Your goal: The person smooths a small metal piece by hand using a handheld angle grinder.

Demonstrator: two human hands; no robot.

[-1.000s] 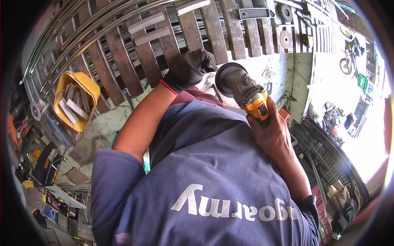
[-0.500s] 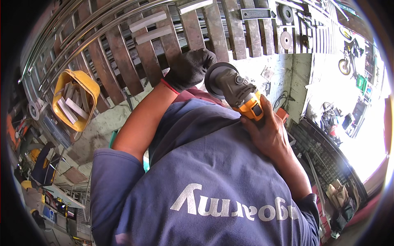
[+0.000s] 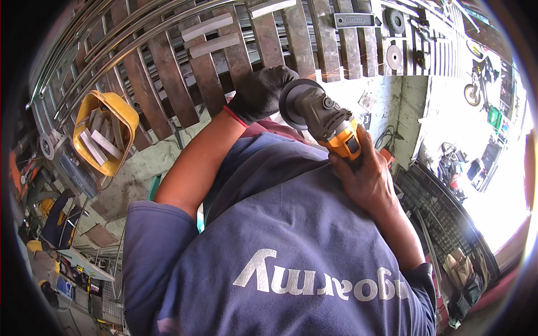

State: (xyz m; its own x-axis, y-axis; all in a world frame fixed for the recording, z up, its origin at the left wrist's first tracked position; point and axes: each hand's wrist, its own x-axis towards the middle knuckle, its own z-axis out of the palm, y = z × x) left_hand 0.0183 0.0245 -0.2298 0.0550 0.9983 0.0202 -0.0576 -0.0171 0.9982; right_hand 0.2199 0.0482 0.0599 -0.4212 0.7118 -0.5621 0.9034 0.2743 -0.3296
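Observation:
My right hand (image 3: 367, 176), bare, grips the yellow rear handle of a grey angle grinder (image 3: 319, 115). Its round guard sits against a frame of rusty flat metal bars (image 3: 207, 84), and a few sparks fly just above it. My left hand (image 3: 260, 92) wears a black glove with a red cuff. It is curled right beside the grinder's head, over the bars. Whether it grips a side handle or only rests on a bar is hidden. My blue shirt fills the lower half of the view.
A yellow hard hat (image 3: 106, 131) holding several short metal strips lies on the bars at the left. Two grinding discs (image 3: 395, 56) and loose steel pieces rest on the frame at the top right. A motorbike (image 3: 476, 89) stands far right, with tools and clutter at the lower left.
The grinder's head has swung a little to the left, closer to my gloved hand, and sparks now show above it. The gloved hand has stayed in place.

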